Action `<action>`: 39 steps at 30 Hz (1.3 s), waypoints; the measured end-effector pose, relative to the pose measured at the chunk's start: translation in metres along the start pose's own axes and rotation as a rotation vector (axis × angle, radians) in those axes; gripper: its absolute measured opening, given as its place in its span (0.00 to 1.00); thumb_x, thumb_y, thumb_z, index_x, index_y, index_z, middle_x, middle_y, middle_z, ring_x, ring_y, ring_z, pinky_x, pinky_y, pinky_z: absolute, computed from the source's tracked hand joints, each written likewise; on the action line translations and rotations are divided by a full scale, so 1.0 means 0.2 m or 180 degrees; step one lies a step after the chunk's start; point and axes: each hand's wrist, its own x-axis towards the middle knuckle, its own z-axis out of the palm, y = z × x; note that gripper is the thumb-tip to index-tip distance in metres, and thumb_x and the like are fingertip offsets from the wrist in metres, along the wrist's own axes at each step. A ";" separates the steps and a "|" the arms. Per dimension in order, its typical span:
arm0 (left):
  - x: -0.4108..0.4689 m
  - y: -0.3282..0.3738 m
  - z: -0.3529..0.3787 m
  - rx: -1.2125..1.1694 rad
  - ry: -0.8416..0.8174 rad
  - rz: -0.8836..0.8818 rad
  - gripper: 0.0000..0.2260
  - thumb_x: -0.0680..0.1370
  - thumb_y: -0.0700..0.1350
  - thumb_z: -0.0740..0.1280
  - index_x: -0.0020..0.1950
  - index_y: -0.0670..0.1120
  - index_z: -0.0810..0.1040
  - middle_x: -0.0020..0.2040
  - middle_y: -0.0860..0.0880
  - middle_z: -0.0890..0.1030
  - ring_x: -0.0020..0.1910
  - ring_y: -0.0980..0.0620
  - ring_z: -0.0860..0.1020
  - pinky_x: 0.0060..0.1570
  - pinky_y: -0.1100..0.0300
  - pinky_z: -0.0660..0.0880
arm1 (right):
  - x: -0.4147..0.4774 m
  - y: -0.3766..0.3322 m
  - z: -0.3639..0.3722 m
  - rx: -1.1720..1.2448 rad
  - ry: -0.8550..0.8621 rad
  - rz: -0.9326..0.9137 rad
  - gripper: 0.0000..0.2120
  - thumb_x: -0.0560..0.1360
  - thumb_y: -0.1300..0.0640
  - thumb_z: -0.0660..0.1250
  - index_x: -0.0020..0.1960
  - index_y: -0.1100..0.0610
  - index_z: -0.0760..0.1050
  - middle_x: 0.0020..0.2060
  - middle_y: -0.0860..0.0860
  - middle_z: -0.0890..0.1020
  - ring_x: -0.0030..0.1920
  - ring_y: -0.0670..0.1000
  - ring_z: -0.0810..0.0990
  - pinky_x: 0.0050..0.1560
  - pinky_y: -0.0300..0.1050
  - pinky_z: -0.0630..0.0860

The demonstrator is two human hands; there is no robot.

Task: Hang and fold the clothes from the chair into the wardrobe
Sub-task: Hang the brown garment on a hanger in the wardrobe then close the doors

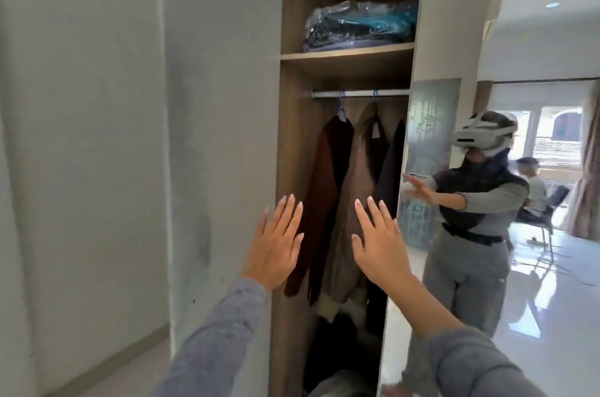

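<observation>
The wooden wardrobe (pixel 292 143) stands open in front of me. From its metal rail (pixel 357 93) hang a dark brown garment (pixel 321 188), a tan coat (pixel 357 175) and a darker piece (pixel 391 166), two of them on blue hangers. My left hand (pixel 276 244) is raised with straight fingers, palm forward, near the wardrobe's left edge. My right hand (pixel 378 244) is raised the same way in front of the tan coat. Both hands hold nothing. Darker clothes lie piled at the wardrobe's bottom. The chair with clothes is not in sight.
A plastic-wrapped bundle (pixel 360 24) lies on the upper shelf (pixel 347 54). The mirrored door (pixel 454 39) stands open to the right and reflects a person in a headset, a seated person and a bright room. A pale wall (pixel 97 136) fills the left.
</observation>
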 end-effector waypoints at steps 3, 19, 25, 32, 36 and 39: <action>-0.06 -0.22 -0.17 0.0204 0.0071 -0.0239 0.24 0.79 0.49 0.52 0.75 0.43 0.59 0.75 0.45 0.62 0.74 0.46 0.62 0.70 0.48 0.58 | 0.03 -0.25 0.02 0.0176 -0.0015 -0.0178 0.30 0.80 0.51 0.54 0.77 0.50 0.45 0.77 0.50 0.48 0.77 0.52 0.43 0.75 0.51 0.47; -0.20 -1.22 -0.32 -0.0138 0.0113 -0.0474 0.26 0.82 0.51 0.42 0.74 0.36 0.56 0.75 0.41 0.58 0.74 0.46 0.58 0.72 0.54 0.52 | 0.48 -1.63 0.15 0.0825 0.0469 -0.1129 0.28 0.82 0.53 0.51 0.77 0.50 0.42 0.77 0.50 0.43 0.76 0.50 0.39 0.76 0.47 0.40; -0.21 -1.23 -0.19 -0.1320 0.0080 -0.0172 0.26 0.81 0.53 0.46 0.78 0.46 0.45 0.78 0.48 0.46 0.77 0.54 0.48 0.73 0.58 0.57 | 0.58 -1.83 0.18 0.0201 0.0261 -0.1609 0.28 0.81 0.61 0.51 0.77 0.54 0.43 0.77 0.52 0.42 0.76 0.49 0.37 0.68 0.39 0.33; -0.21 -1.17 -0.06 -0.2124 0.0120 -0.0459 0.25 0.82 0.50 0.46 0.77 0.49 0.41 0.78 0.54 0.45 0.75 0.61 0.48 0.67 0.76 0.47 | 0.65 -1.75 0.19 -0.1088 -0.0159 -0.1447 0.33 0.80 0.55 0.55 0.76 0.63 0.40 0.76 0.56 0.37 0.75 0.53 0.34 0.69 0.42 0.33; -0.20 -1.09 -0.06 -0.2511 0.0189 -0.0259 0.26 0.82 0.48 0.50 0.75 0.51 0.37 0.76 0.57 0.44 0.70 0.68 0.49 0.63 0.82 0.48 | 0.65 -1.63 0.21 -0.1713 0.0135 -0.1547 0.31 0.82 0.50 0.50 0.75 0.68 0.46 0.75 0.62 0.42 0.75 0.58 0.36 0.76 0.53 0.41; -0.18 -0.99 -0.04 -0.2627 0.0293 0.0078 0.27 0.83 0.48 0.50 0.74 0.54 0.35 0.76 0.60 0.41 0.73 0.63 0.50 0.67 0.76 0.53 | 0.59 -1.51 0.19 -0.1875 0.0528 -0.1648 0.28 0.81 0.49 0.51 0.73 0.68 0.58 0.75 0.62 0.52 0.75 0.59 0.40 0.71 0.52 0.26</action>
